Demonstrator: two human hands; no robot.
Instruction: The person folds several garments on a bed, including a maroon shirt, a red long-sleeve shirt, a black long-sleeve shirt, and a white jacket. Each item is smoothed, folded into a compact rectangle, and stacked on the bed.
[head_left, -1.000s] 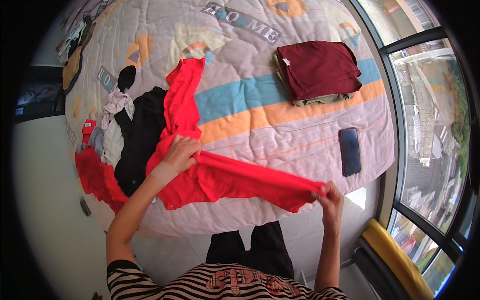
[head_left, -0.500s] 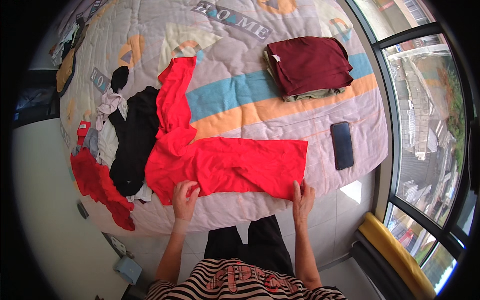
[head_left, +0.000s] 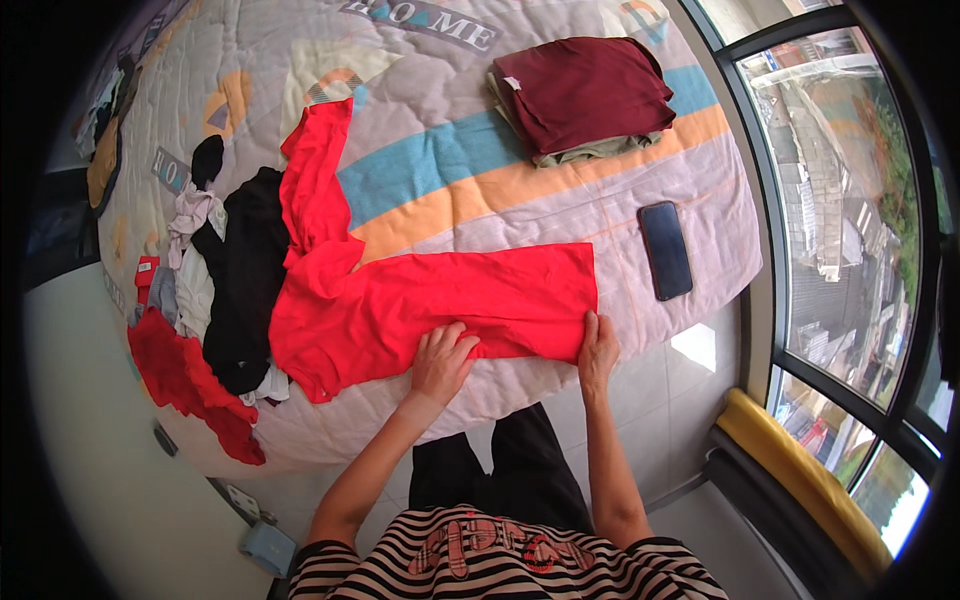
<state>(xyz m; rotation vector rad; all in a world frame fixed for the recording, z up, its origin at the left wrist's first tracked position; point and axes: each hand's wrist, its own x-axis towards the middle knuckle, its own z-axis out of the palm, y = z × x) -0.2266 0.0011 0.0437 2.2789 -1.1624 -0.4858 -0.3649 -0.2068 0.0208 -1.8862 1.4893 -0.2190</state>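
Observation:
Red trousers lie spread on the bed, one leg stretching to the right and the other pointing away from me. My left hand is closed on the near edge of the right-pointing leg, about midway along, where the cloth puckers. At the near right corner of that leg's end, my right hand pinches the cloth between thumb and fingers. The leg lies fairly flat between the hands, with a few shallow creases. Around the waist end the fabric is bunched.
A loose heap of clothes, with a black garment and a dark red one, lies at the left. Folded maroon clothing tops a stack at the far right. A phone lies near the bed's right edge, beside the windows.
My left hand has moved right along the near edge of the trousers. The right-pointing leg looks smoother and straighter. My right hand stays at its corner; the whole view has shifted slightly.

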